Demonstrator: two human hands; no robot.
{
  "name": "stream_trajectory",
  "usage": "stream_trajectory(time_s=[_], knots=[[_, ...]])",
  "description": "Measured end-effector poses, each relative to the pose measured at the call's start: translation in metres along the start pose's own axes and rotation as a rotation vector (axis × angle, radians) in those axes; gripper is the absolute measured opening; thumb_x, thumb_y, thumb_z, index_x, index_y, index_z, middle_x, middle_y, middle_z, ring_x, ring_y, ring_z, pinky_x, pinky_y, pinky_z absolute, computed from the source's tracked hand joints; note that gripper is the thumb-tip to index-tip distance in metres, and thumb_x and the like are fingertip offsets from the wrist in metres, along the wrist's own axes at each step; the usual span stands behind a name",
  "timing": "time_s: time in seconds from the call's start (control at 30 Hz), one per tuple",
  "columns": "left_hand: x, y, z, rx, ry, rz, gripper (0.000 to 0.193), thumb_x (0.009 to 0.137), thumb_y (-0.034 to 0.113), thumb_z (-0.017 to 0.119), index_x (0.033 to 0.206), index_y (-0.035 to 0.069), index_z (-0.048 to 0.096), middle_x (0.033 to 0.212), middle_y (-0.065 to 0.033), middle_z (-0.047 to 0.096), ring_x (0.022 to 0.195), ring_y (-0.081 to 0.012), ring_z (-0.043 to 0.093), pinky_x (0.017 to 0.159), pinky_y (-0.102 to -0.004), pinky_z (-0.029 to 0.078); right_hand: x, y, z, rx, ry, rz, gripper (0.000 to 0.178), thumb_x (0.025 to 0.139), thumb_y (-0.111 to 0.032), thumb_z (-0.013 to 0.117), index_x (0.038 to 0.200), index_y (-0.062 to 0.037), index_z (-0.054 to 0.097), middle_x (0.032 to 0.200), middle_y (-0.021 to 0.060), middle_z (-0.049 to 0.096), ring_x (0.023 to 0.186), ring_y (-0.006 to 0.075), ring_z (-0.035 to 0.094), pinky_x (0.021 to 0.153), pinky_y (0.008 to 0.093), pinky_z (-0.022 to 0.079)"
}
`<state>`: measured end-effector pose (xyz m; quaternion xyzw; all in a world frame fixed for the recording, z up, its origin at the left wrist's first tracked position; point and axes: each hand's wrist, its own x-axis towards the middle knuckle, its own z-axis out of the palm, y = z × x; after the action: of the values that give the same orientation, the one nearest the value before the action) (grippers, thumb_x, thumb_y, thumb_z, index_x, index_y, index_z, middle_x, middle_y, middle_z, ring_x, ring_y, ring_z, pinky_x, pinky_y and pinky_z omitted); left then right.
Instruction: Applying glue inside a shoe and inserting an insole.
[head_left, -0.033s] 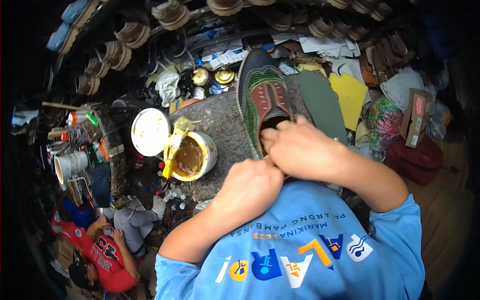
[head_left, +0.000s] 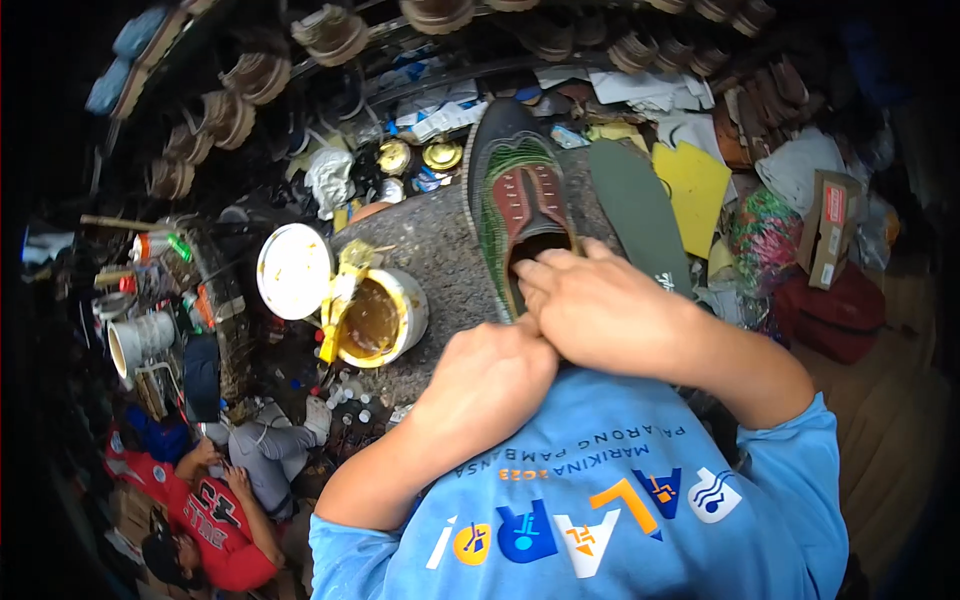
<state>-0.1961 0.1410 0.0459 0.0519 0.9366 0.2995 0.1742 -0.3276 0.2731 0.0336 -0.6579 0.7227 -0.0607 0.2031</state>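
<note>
A shoe (head_left: 535,195) of black, green and dark red leather, its eyelets without laces, lies on the dark worktop with its toe pointing away from me. My right hand (head_left: 612,305) is at the shoe's opening, fingers bent over the collar near the heel and fingertips partly inside. Close against it, my left hand (head_left: 495,372) is closed at the shoe's heel end; its fingertips are hidden. To the right of the shoe lies a flat grey-green sole-shaped piece (head_left: 632,205).
Left of the shoe stands a white tub (head_left: 415,318) of brown paste, a yellow-smeared brush (head_left: 340,310) across its rim. Its round lid (head_left: 296,272) is beside it. Yellow sheets (head_left: 692,195) lie at right. Shoes line a far rack (head_left: 330,38). A person in red (head_left: 215,520) sits at lower left.
The view has shifted slightly. My right fingers have straightened a little over the shoe's opening, and both hands stay at its heel end.
</note>
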Motion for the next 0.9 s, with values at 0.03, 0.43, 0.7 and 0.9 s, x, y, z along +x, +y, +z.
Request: stream_trajectory(time_s=[0.03, 0.43, 0.7, 0.9], knots=[[-0.002, 0.001, -0.005, 0.047, -0.003, -0.025, 0.014, 0.083, 0.007, 0.06, 0.084, -0.004, 0.069, 0.097, -0.0219, 0.07, 0.069, -0.0346, 0.073, 0.059, -0.0461, 0.06, -0.009, -0.004, -0.003, 0.037, 0.111, -0.015, 0.022, 0.086, -0.018, 0.061, 0.089, -0.0005, 0.074, 0.108, 0.0111, 0.069, 0.111, 0.0276, 0.062, 0.09, 0.0448, 0.049], [0.041, 0.011, -0.053, 0.548, -0.489, -0.049, 0.035, 0.081, 0.005, 0.061, 0.115, -0.004, 0.068, 0.116, -0.0262, 0.07, 0.086, -0.0377, 0.075, 0.075, -0.0446, 0.062, -0.023, -0.033, 0.017, 0.129, 0.117, 0.133, 0.011, 0.074, -0.015, 0.07, 0.076, -0.0073, 0.078, 0.081, 0.0091, 0.075, 0.074, 0.0247, 0.075, 0.059, 0.0373, 0.06], [0.075, 0.011, -0.035, 0.274, -0.203, -0.207, 0.024, 0.081, -0.002, 0.057, 0.099, -0.008, 0.071, 0.094, -0.0315, 0.072, 0.098, -0.0446, 0.071, 0.088, -0.0499, 0.057, -0.026, -0.025, 0.025, 0.16, 0.086, -0.041, 0.01, 0.077, -0.013, 0.068, 0.08, -0.0088, 0.077, 0.077, 0.0088, 0.076, 0.074, 0.0263, 0.077, 0.061, 0.0408, 0.062], [0.098, -0.004, -0.024, 0.289, -0.414, -0.323, 0.017, 0.081, 0.001, 0.061, 0.093, -0.007, 0.07, 0.107, -0.034, 0.069, 0.104, -0.0439, 0.07, 0.091, -0.0485, 0.056, -0.022, -0.021, 0.036, 0.257, 0.203, -0.057, 0.013, 0.081, -0.011, 0.064, 0.086, -0.0035, 0.073, 0.076, 0.0144, 0.074, 0.072, 0.0314, 0.076, 0.061, 0.0444, 0.062]])
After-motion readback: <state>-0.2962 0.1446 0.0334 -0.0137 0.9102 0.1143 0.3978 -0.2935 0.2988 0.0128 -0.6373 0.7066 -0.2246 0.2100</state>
